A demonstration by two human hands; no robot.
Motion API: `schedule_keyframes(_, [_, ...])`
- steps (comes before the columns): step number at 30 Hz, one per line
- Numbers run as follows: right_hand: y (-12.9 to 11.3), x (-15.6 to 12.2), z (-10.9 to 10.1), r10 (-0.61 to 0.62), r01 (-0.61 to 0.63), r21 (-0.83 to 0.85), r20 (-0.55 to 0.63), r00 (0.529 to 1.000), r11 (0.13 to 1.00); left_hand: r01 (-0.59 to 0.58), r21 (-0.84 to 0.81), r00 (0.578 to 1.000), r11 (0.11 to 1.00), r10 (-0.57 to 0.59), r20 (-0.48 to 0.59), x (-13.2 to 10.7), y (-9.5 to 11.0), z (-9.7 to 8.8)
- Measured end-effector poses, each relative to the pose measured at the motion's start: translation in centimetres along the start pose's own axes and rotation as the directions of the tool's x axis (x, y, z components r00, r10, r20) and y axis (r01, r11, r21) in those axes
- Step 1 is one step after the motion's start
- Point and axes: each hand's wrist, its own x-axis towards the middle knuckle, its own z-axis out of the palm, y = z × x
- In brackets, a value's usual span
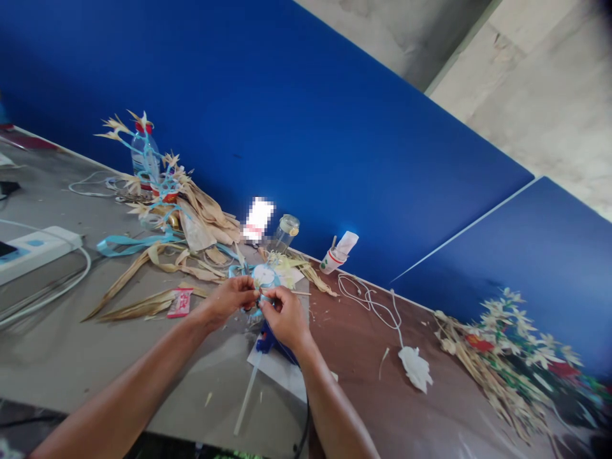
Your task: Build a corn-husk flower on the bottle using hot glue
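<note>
My left hand (235, 297) and my right hand (287, 317) meet near the middle of the view, fingertips pinched together. What lies between the fingers is too small to make out. Just behind them is a roll of light-blue ribbon or tape (264, 275) with a pale round centre. Below my hands rests a blue glue gun (271, 343), partly hidden by my right hand. A translucent glue stick (247, 395) extends from it toward the table's front edge, over a white sheet (283, 375). Pale yellowish husk pieces (283, 260) lie beyond the roll.
Left are dried husks (203, 207), blue-stemmed husk flowers (165, 185), a bottle (145, 153), a pink packet (180, 302) and a power strip (43, 252). Behind stand a glass jar (285, 233) and a white cup (331, 261). Rightward are a white cable (377, 306), crumpled tissue (415, 368) and more flowers (521, 325).
</note>
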Motion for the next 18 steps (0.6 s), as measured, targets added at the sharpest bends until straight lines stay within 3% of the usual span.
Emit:
schedule_keyframes(7, [-0.8, -0.5, -0.9, -0.181, 0.177, -0.125, -0.025, 0.983, 0.976, 0.026, -0.219, 1.0, 0.975, -0.025, 0.009, -0.1, 0.4, -0.6])
schedule_keyframes(11, [-1.1, -0.7, -1.5, -0.256, 0.259, -0.151, 0.037, 0.966, 0.954, 0.061, -0.31, 0.997, 0.949, -0.046, 0.057, -0.2, 0.4, -0.6])
schedule_keyframes(18, [-1.3, -0.8, -2.1, -0.297, 0.305, -0.146, 0.076, 0.952, 0.941, 0.065, -0.397, 0.996, 0.915, -0.035, 0.081, -0.4, 0.5, -0.2])
